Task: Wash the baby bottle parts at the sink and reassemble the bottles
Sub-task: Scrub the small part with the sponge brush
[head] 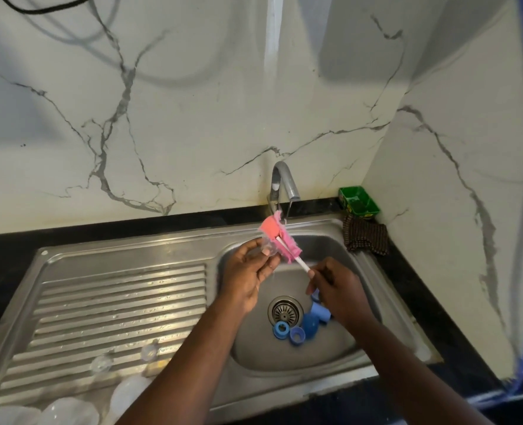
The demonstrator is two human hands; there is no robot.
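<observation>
A: Scrubbing time! The left hand [248,271] pinches a small clear part [267,249]. The right hand [336,289] holds the white stick of the pink brush [284,240].

B: So both grips are tight?

A: Yes. The left grip is clamped on the clear part. The right grip is clamped on the brush stick. The pink sponge end is right against the clear part, up over the sink [315,360], just by the water running from the tap [280,185].

B: Where is the rest?

A: Blue rings and caps [297,329] lie in the sink bowl near the drain [285,311]. Some clear pieces [149,352] sit on the ribbed side. Pale bottles [70,409] are at the bottom left.

B: What comes next?

A: I think the clear part needs a rinse under the water, then a spot on the ribbed side. It is small and wet, so hold it firmly. The blue ones look unwashed. Putting the bottles together comes last.
</observation>
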